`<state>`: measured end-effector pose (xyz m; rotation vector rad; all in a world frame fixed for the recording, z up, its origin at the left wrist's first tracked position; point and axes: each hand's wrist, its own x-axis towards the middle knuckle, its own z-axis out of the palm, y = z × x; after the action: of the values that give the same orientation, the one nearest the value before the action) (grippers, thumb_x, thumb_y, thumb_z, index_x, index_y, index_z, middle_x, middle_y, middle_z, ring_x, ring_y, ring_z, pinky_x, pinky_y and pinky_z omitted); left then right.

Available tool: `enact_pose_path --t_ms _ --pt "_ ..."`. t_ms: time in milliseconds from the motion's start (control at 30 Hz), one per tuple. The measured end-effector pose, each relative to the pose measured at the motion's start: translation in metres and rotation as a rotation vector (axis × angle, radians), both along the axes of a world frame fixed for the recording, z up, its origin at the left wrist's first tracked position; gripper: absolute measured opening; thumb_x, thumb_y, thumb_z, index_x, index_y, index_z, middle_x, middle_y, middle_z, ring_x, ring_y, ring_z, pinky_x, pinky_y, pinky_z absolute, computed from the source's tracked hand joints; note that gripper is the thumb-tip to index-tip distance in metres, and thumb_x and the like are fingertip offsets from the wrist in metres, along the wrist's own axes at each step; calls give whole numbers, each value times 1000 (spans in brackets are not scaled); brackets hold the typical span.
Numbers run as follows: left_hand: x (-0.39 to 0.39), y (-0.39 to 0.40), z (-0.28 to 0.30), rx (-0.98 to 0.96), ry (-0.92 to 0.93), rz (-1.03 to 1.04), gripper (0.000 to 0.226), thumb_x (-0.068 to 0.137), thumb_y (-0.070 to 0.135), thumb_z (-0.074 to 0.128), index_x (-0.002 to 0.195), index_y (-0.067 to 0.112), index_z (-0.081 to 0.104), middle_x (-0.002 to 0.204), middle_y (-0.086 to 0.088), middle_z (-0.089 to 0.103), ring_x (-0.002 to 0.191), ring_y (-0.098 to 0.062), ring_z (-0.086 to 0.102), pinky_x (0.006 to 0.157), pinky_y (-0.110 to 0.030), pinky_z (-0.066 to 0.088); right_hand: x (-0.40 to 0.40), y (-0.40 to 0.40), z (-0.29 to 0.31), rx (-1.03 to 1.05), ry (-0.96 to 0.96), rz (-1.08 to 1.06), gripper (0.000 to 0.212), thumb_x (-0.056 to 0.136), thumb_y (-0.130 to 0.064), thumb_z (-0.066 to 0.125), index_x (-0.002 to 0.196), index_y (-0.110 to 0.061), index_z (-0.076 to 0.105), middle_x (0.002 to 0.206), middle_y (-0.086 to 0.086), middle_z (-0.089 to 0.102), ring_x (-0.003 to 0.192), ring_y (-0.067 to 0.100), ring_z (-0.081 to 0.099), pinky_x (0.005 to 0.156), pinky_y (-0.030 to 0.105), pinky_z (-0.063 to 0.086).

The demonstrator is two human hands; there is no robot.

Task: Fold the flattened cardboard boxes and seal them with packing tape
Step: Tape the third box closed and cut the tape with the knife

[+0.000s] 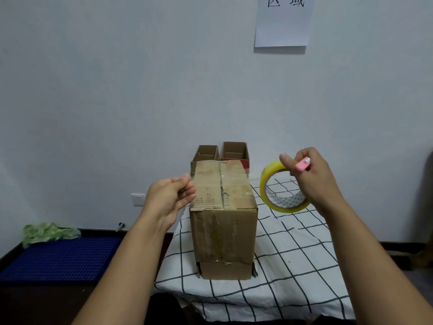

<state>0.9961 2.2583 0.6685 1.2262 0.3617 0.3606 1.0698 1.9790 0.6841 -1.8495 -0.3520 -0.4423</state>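
Observation:
A folded brown cardboard box (223, 214) stands closed on the checked tablecloth (293, 259), its top flaps meeting along a centre seam. My right hand (311, 177) holds a yellow roll of packing tape (278, 191) to the right of the box, above the table, with a small pink cutter (302, 165) pinched in the same fingers. My left hand (172, 195) hovers at the box's top left edge, fingers curled and pinching the end of a clear tape strip that runs faintly across the box top toward the roll.
Two open cardboard boxes (221, 152) stand behind the closed one against the white wall. A blue perforated mat (61, 259) and a green cloth (49, 232) lie on the floor to the left. A paper sign (283, 19) hangs on the wall.

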Motion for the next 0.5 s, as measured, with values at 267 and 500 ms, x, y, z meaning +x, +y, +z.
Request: enact_pose_path --t_ms 267,500 --pt "2 18 -18 134 53 94 11 93 13 64 88 3 63 69 -6 66 58 -9 65 55 -21 56 7 0 3 -570 -48 -17 23 89 -34 66 91 -20 49 72 4 59 67 19 55 57 31 41" --pt "1 30 -30 241 91 112 11 93 14 66 89 4 65 72 -7 68 63 -13 65 58 -23 57 11 6 -3 -729 -75 -24 31 87 -42 67 100 -23 46 74 2 58 68 18 57 61 34 50"
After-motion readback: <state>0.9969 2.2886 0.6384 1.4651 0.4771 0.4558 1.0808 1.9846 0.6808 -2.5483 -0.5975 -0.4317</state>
